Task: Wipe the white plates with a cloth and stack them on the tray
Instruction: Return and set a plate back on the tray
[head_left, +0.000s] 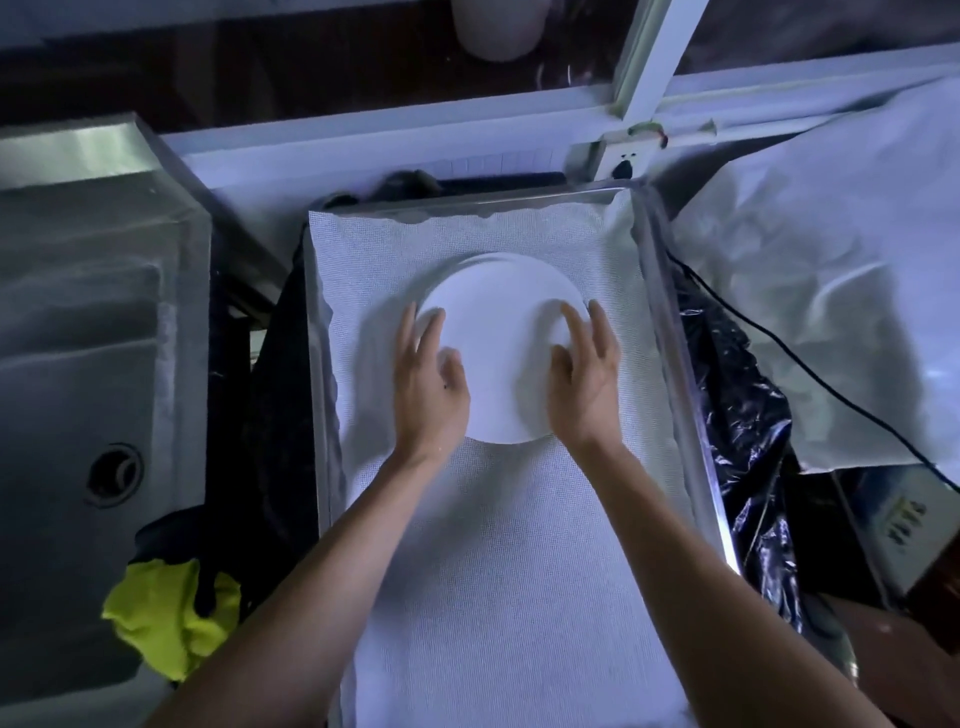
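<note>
I have both hands on the white plate (496, 353), which sits on the mesh liner (519, 571) of the metal tray (691, 374), a little toward twelve o'clock from the tray's middle. A second rim peeks out at the plate's twelve o'clock edge, so it looks to lie on at least one other plate, though I cannot count them. My left hand (428, 384) rests at the plate's nine o'clock side, fingers spread and nearly straight over the rim, not curled round it. My right hand (584, 384) mirrors it at three o'clock, fingers likewise apart and lying on the rim. I judge this to be the stacking step: the plate is being settled onto the pile. No cloth is in either hand; a yellow-green cloth (166, 618) lies at eight o'clock, off the tray beside the steel sink (78, 364). I see no further plates waiting, so I cannot say how much of the task remains. The next move calls for squaring the rims, lifting both hands away without dragging the plate, then reaching for the cloth and another plate.
</note>
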